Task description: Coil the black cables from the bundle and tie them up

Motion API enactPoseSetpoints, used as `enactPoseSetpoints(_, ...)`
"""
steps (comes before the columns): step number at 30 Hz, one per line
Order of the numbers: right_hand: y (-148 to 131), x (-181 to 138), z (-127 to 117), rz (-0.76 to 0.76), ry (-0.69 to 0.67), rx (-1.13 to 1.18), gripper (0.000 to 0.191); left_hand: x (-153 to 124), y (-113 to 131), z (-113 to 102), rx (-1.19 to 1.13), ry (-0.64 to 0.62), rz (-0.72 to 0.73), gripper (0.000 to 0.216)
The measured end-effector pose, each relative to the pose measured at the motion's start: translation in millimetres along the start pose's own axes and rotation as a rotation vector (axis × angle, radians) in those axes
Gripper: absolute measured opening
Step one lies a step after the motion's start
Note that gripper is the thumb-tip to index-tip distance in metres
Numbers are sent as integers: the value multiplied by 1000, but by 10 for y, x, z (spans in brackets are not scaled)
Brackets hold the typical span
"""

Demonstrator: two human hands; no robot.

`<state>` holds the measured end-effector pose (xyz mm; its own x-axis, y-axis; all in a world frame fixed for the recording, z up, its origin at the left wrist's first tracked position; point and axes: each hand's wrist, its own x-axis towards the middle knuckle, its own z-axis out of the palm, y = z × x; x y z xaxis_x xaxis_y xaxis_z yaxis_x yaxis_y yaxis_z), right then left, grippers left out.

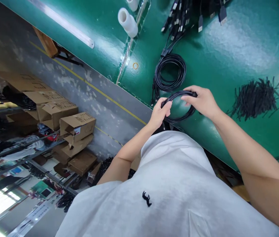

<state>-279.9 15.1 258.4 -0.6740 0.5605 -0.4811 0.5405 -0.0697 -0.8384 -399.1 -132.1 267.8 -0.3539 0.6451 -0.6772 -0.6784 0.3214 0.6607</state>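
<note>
Both my hands hold a coiled black cable (178,119) at the near edge of the green table. My left hand (161,112) is closed around the left side of the loop. On the loop's upper right side, my right hand (200,100) pinches the bundled strands. Just beyond lies a second coiled black cable (170,72), flat on the table. Its plug ends point toward a heap of black USB cables (180,16) with metal connectors. Off to the right is a pile of short black ties (255,98), some longer strands sticking out.
White rolls (128,23) stand at the table's far side near a taped seam. A small orange rubber band (135,65) and a metal strip (65,24) lie on the green table (218,62). Cardboard boxes (77,126) and loaded shelving stand across the floor to the left.
</note>
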Motion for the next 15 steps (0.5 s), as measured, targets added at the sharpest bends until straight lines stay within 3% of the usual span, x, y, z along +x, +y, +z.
enactPoseSetpoints(3, -72, 375, 9, -15, 53, 211, 26, 234, 40, 115, -103, 174, 109, 20)
enactPoseSetpoints(6, -202, 635, -18, 0, -68, 369, 32, 417, 256, 182, -187, 276, 118, 16)
enactPoseSetpoints(8, -275, 696, 30, 63, -117, 418, 25, 511, 385, 188, -225, 346, 134, 17)
enactPoseSetpoints(11, -340, 700, 192, 159, 59, 501, 3, 656, 409, 177, -236, 440, 197, 23)
enactPoseSetpoints(13, -346, 726, 265, 170, 171, 508, 7, 765, 316, 153, -173, 478, 242, 28)
enactPoseSetpoints(15, -321, 807, 253, 153, 165, 399, 4, 877, 195, 90, -9, 473, 292, 33)
